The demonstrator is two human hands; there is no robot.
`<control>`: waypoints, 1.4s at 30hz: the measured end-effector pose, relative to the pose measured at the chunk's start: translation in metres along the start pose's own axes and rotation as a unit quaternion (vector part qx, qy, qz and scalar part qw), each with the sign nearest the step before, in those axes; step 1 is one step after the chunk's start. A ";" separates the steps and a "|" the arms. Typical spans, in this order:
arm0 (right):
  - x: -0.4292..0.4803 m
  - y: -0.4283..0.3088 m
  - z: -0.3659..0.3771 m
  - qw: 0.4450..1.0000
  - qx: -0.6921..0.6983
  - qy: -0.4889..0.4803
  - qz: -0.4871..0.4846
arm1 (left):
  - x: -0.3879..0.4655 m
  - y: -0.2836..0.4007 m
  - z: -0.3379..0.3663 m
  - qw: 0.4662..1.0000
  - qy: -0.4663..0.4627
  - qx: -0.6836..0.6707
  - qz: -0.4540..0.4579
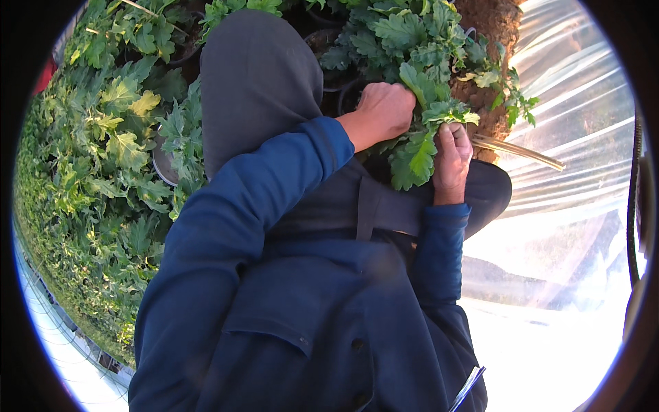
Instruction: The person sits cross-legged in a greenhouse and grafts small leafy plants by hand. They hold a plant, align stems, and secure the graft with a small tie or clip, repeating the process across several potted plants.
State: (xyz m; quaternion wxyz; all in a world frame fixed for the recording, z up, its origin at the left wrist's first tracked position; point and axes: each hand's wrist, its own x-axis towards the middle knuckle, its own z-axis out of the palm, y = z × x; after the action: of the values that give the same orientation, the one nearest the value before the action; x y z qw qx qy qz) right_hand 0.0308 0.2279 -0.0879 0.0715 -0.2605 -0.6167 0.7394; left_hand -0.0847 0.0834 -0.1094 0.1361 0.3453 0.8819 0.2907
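Note:
Before me grows a potted plant with lobed green leaves (414, 159), likely a chrysanthemum. My right hand (452, 154) pinches its pale leafy shoot (453, 114) between thumb and fingertips. Against the left side of the same plant, my left hand (386, 110) is curled with its back towards me. Its fingertips are hidden, so whether it grips the stem is unclear. Thin bamboo-like sticks (520, 150) stick out to the right from behind my right hand; their inner ends are out of sight.
Dense leafy plants (123, 129) in pots (163, 159) spread along the left. My bent knee (260, 67) stands between them and the plant. Brown soil (486, 31) borders a clear plastic sheet (571, 103) at right. Thin strips (467, 389) protrude near my jacket's lower right.

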 end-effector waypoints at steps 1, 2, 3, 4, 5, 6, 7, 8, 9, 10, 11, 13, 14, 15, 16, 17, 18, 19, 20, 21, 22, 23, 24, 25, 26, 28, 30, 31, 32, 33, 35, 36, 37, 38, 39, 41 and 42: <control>0.000 0.002 -0.003 1.000 0.018 0.009 0.011 | 0.005 -0.002 -0.002 0.997 0.039 -0.047 -0.050; -0.001 0.005 -0.007 0.999 0.036 0.018 0.021 | 0.009 -0.007 -0.005 0.996 0.013 -0.047 -0.078; 0.001 0.007 -0.010 0.998 0.055 0.026 0.030 | 0.010 -0.006 -0.020 0.995 -0.074 -0.005 -0.069; -0.002 -0.004 0.001 0.997 0.054 0.034 0.032 | 0.007 -0.004 -0.039 0.985 -0.159 0.038 -0.059; -0.003 -0.004 -0.001 0.997 0.055 0.036 0.031 | 0.001 -0.002 -0.052 0.966 -0.242 0.080 -0.047; -0.003 -0.005 -0.002 0.997 0.059 0.036 0.031 | -0.007 -0.001 -0.059 0.949 -0.305 0.079 -0.031; -0.002 -0.003 -0.004 0.997 0.063 0.038 0.032 | -0.013 0.003 -0.063 0.924 -0.374 0.082 -0.015; 0.000 0.000 -0.008 0.996 0.072 0.043 0.038 | -0.019 0.003 -0.071 0.928 -0.368 0.056 -0.002; 0.001 0.000 -0.007 0.996 0.076 0.034 0.035 | -0.023 0.002 -0.077 0.932 -0.360 0.030 0.009; 0.000 -0.002 -0.006 0.996 0.078 0.026 0.032 | -0.028 -0.001 -0.064 0.974 -0.225 0.021 0.008; -0.001 -0.003 -0.006 0.996 0.080 0.019 0.030 | -0.032 -0.004 -0.051 0.996 -0.084 0.010 0.007; 0.000 -0.004 -0.005 0.996 0.078 0.028 0.036 | -0.032 0.006 -0.045 0.997 -0.053 -0.047 0.012; -0.001 -0.003 -0.008 0.997 0.069 0.026 0.033 | -0.037 0.009 -0.030 0.994 -0.055 -0.093 0.015; 0.000 -0.003 -0.009 0.997 0.062 0.023 0.030 | -0.043 0.010 -0.020 0.989 -0.056 -0.137 0.018; -0.001 -0.004 -0.008 0.998 0.057 0.028 0.027 | -0.050 0.014 -0.016 0.978 -0.141 -0.153 0.006; -0.001 -0.003 -0.010 0.997 0.061 0.030 0.038 | -0.059 0.019 -0.013 0.976 -0.157 -0.150 0.014; -0.001 -0.002 -0.012 0.996 0.064 0.032 0.049 | -0.067 0.025 -0.013 0.975 -0.161 -0.153 0.008; -0.001 -0.001 -0.013 0.995 0.068 0.034 0.060 | -0.072 0.028 -0.012 0.974 -0.165 -0.155 0.001; -0.001 -0.001 -0.013 0.995 0.075 0.040 0.053 | -0.072 0.029 -0.009 0.975 -0.159 -0.155 0.000; -0.003 -0.004 -0.007 0.994 0.082 0.046 0.048 | -0.072 0.030 -0.005 0.976 -0.154 -0.156 -0.001; -0.003 -0.006 -0.004 0.994 0.089 0.051 0.043 | -0.073 0.030 -0.003 0.976 -0.149 -0.157 -0.003; -0.003 -0.004 -0.008 0.994 0.085 0.044 0.048 | -0.073 0.029 0.000 0.978 -0.144 -0.148 0.006; -0.002 -0.003 -0.013 0.995 0.081 0.035 0.052 | -0.071 0.028 0.000 0.981 -0.138 -0.138 0.014; -0.001 -0.002 -0.016 0.995 0.077 0.027 0.056 | -0.070 0.028 0.000 0.983 -0.132 -0.128 0.023; -0.001 -0.001 -0.017 0.995 0.082 0.029 0.056 | -0.070 0.027 0.000 0.985 -0.121 -0.125 0.014; -0.002 -0.005 -0.010 0.994 0.092 0.035 0.056 | -0.068 0.028 -0.002 0.988 -0.100 -0.117 -0.003; -0.001 -0.005 -0.009 0.993 0.108 0.028 0.049 | -0.061 0.026 -0.004 0.989 -0.006 -0.147 -0.011; -0.001 -0.005 -0.008 0.992 0.116 0.024 0.045 | -0.055 0.025 -0.006 0.986 0.041 -0.161 -0.016; 0.000 -0.006 -0.008 0.992 0.114 0.019 0.043 | -0.047 0.022 -0.007 0.978 0.106 -0.182 -0.001; 0.001 -0.007 -0.007 0.993 0.112 0.014 0.042 | -0.041 0.020 -0.008 0.974 0.102 -0.204 0.006; 0.002 -0.005 -0.008 0.992 0.120 0.010 0.041 | -0.030 0.019 -0.010 0.964 0.095 -0.247 0.021; 0.004 -0.002 -0.009 0.991 0.130 0.011 0.042 | -0.027 0.019 -0.007 0.960 0.094 -0.262 0.027; 0.005 0.000 -0.010 0.989 0.140 0.012 0.042 | -0.026 0.019 -0.004 0.955 0.089 -0.281 0.019; 0.006 0.001 -0.011 0.990 0.136 0.006 0.042 | -0.025 0.019 -0.001 0.950 0.084 -0.301 0.012; 0.006 0.001 -0.010 0.990 0.133 0.002 0.040 | -0.022 0.020 -0.002 0.944 0.077 -0.320 0.007; 0.009 0.002 -0.009 0.991 0.129 -0.016 0.034 | -0.019 0.017 -0.005 0.942 0.083 -0.324 -0.002; 0.011 0.003 -0.005 0.993 0.116 -0.007 0.027 | -0.017 0.016 -0.009 0.942 0.085 -0.326 -0.005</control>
State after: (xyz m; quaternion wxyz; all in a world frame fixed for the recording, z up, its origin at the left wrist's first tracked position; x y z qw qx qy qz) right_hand 0.0247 0.2364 -0.0944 0.0771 -0.2619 -0.5198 0.8095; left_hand -0.0677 0.0773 -0.0922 0.1671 0.2521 0.7488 0.5897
